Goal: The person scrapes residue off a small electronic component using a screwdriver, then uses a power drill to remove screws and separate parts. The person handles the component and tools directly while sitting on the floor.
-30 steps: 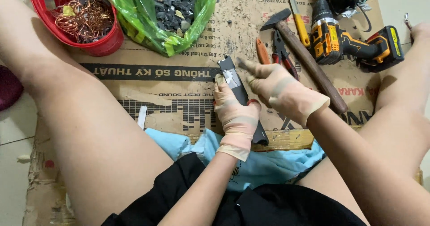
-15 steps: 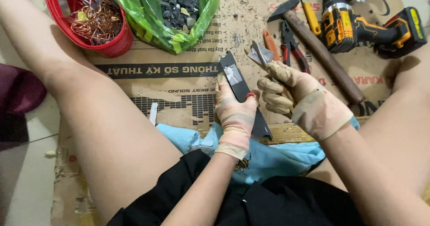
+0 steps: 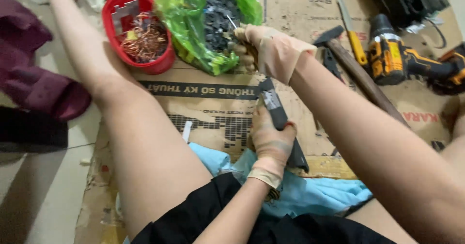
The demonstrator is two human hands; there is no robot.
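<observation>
You are sitting on a tiled floor at home, turned into a makeshift scrap-stripping workshop. Flattened cardboard (image 3: pixel 213 103) serves as your bench. Far left stands a red tub (image 3: pixel 160 62) of copper wire beside a green bag (image 3: pixel 186 21) of dark parts. To the right lie a hammer (image 3: pixel 361 77), a screwdriver (image 3: pixel 352 33) and a cordless drill (image 3: pixel 402 60).

One head-worn camera looks steeply down from close above the seated person's lap, facing forward across both gloved hands to the cardboard sheet (image 3: pixel 218 103) spread on the floor.
</observation>
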